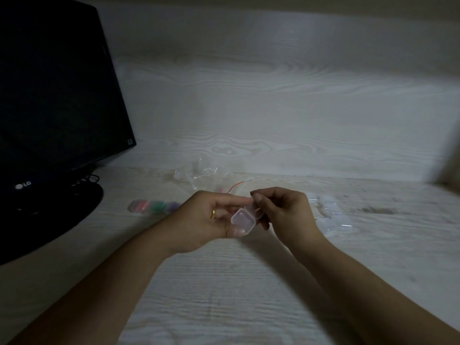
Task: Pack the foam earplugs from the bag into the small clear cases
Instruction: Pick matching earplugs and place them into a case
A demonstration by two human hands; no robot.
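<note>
Far left of both grips, a dark monitor on the table. Closer, just left of the left grip, a row of filled cases holding pink, green and purple earplugs. Left grip curled round a small clear case, lid hinged open. Right grip pinching that lid's edge. Behind the grips, the bag with a pink earplug inside; right of the right grip, crumpled clear plastic. Best done by keeping the base level, holding the lid wide, then pressing earplugs in.
</note>
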